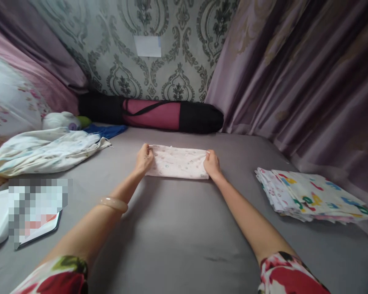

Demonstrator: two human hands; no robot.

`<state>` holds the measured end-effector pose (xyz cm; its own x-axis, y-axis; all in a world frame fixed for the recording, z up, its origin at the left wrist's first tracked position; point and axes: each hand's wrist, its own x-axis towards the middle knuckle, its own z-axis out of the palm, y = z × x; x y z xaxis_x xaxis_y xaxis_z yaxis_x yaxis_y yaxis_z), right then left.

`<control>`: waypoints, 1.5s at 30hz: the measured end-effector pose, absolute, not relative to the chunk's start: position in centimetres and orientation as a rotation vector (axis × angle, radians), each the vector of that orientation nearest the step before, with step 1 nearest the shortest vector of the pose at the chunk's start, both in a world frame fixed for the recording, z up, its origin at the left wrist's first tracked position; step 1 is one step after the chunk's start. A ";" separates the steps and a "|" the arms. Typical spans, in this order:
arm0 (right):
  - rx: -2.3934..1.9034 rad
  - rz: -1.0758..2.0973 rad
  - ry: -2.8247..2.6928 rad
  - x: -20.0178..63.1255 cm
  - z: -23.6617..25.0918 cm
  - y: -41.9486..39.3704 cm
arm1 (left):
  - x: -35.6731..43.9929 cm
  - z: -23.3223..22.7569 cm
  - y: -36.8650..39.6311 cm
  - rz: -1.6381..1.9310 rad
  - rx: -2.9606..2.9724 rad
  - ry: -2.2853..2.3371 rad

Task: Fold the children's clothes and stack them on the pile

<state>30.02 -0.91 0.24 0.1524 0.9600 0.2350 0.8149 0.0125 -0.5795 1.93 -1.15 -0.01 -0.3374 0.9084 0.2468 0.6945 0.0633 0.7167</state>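
Just above the centre of the frame, a small pale pink cloth (178, 162) lies flat on the grey bed (184, 228), already folded into a narrow band. The left hand (144, 158) pinches its left end and the right hand (212, 163) pinches its right end, each closed on the fabric, the two held apart by the cloth's full length. To fold it well from here, I would judge that both ends should be kept taut and level so the long edges stay parallel, and the corners matched before any crease is pressed flat. At the right of the frame a stack of folded printed cloths (313, 196) gives the size to match. A loose heap of unfolded laundry (46, 151) lies at the left, and a black and pink bag (153, 114) rests against the wall.
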 end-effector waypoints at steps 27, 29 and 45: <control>-2.155 0.649 -1.678 32.4 0.4 0.5 | 0.8 -1.6 -0.4 0.713 1.648 2.241; -2.159 0.558 -1.743 32.4 0.3 -1.0 | 0.1 -1.9 -1.4 0.718 1.660 2.212; -1.622 0.064 -2.394 24.8 1.6 -2.5 | 6.5 -0.7 -2.2 0.518 2.448 1.854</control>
<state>24.83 -2.50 1.64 -0.3500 0.9193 0.1799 0.9084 0.3800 -0.1742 6.48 -2.15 -0.74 0.2362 0.9403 0.2449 0.9312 -0.2911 0.2196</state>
